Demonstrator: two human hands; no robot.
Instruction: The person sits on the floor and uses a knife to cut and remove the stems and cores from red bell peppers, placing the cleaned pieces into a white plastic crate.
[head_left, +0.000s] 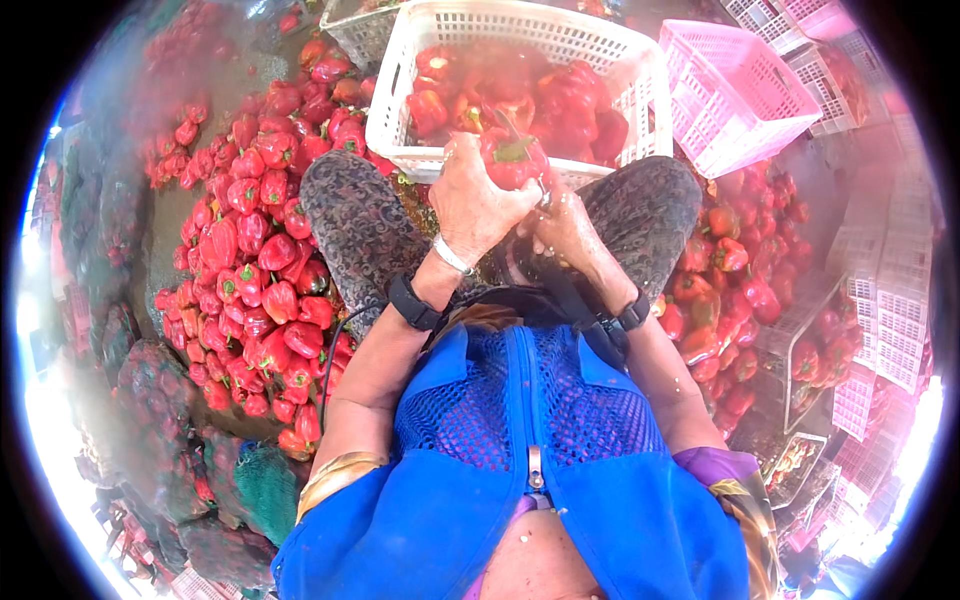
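My left hand (480, 196) grips a red bell pepper (508, 166) over the near rim of a white plastic crate (645, 139). The pepper's green stem end (513, 152) faces up, and a thin greyish strip stands out above it; whether it is stem or blade is unclear. My right hand (564, 229) is curled close against the pepper's lower right side. A small shiny spot shows there, but what the fingers hold is hidden. Inside the crate, in front of my knees, lie several red bell peppers (570, 94), partly blurred by haze on the lens.
A large heap of red bell peppers (259, 262) spreads on my left, and another heap (720, 285) lies on my right. An empty pink plastic crate (739, 97) stands beside the white one. Stacked crates (892, 300) line the right, and filled mesh sacks (154, 397) the left.
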